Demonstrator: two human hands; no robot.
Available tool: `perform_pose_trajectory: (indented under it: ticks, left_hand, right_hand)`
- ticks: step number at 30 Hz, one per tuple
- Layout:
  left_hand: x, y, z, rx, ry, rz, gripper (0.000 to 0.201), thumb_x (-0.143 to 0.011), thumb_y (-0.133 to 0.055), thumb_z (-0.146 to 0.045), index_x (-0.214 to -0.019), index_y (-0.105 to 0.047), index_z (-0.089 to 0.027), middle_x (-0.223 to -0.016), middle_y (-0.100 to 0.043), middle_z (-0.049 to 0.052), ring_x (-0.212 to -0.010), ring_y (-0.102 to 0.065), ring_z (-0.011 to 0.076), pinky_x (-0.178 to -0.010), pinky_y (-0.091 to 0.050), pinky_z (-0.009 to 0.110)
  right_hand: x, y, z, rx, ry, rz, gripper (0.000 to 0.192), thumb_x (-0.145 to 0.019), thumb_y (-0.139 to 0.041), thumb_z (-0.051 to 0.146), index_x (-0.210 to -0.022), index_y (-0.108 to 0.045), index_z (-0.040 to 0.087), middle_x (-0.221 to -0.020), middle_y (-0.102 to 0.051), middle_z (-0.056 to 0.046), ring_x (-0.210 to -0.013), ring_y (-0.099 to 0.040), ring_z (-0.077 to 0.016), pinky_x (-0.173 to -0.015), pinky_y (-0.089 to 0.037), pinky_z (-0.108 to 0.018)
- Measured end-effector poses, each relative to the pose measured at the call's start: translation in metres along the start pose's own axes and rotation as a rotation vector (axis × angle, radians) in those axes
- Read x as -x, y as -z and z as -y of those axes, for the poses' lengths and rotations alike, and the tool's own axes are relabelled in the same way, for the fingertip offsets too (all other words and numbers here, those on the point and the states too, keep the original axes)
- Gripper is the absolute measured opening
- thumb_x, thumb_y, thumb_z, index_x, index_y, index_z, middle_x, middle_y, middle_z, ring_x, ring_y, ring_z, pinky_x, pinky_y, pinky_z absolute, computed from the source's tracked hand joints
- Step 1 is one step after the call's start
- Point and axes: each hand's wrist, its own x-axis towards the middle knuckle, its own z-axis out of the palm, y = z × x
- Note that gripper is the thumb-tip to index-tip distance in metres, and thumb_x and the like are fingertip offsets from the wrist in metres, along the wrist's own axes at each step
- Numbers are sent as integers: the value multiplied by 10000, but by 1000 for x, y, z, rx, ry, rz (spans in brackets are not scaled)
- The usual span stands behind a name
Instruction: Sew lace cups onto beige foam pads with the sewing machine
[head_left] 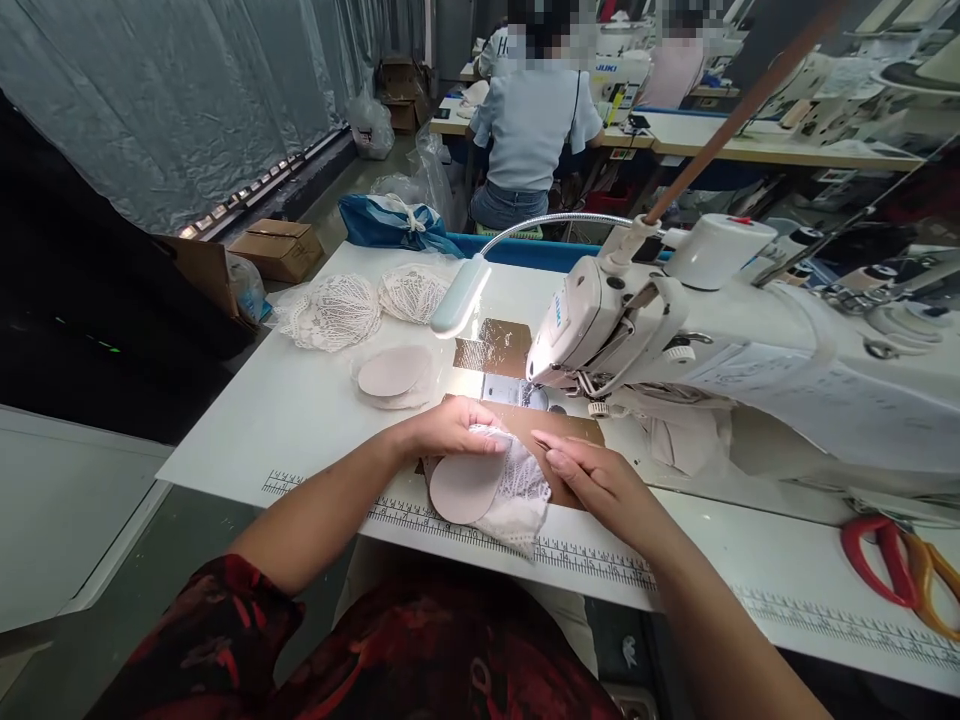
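1. Worktop (pixel 300 420): a white table with a printed ruler (pixel 585 560) along its near edge. The left half is mostly bare; a sewing machine (pixel 750 350) fills the right half.
2. Work piece: a pink oval pad (pixel 463 488) lying on white lace (pixel 525 495), near the middle of the near edge, just in front of the machine's needle area and partly on a brown plate (pixel 570 428).
3. Left hand (pixel 450 428): palm down, fingers curled over the far edge of the pad and lace, pressing them to the worktop; forearm crosses the near edge.
4. Right hand (pixel 592 480): fingers extended and close together, flat, tips touching the right edge of the lace; it grips nothing.
5. Far left corner: two heaps of lace pieces (pixel 337 310), with a stack of pink pads (pixel 394 375) just nearer.
6. Lamp (pixel 459 295): on a bent neck, above the worktop's middle.
7. Near right edge: red and orange scissors (pixel 896 565), well apart from both hands.
8. Background: a person (pixel 532 130) seated at another table.
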Motion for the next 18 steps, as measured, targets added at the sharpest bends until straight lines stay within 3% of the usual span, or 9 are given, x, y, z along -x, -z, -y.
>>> perform_pose_trajectory:
  ticks: [4, 8, 18]
  left_hand:
    - [-3, -2, 3, 10, -43, 55, 352, -796, -677, -421, -930, -715, -98, -728, -600, 31, -640, -496, 105, -557, -362, 208]
    - [-7, -2, 9, 26, -83, 71, 377, -791, -675, -456, -885, -723, -94, -655, -542, 7, -589, -428, 88, -511, -294, 206]
    - [-9, -1, 7, 44, -47, 105, 415, -766, -689, -484, -661, -596, -93, -574, -361, -40, -521, -297, 59, -465, -192, 210]
  right_hand:
    - [-16, -2, 1, -158, -4, 46, 439, -877, -534, 463, -1226, -624, 212, -1250, -644, -92, -1155, -587, -275, -990, -457, -444]
    - [-20, -8, 3, -243, 5, 46, 346, -847, -583, 433, -1093, -640, 197, -1051, -703, -84, -934, -654, -235, -823, -521, -390]
    - [-26, -16, -2, -241, 76, 43, 208, -868, -559, 376, -928, -659, 203, -835, -658, -29, -722, -585, -151, -632, -449, -277]
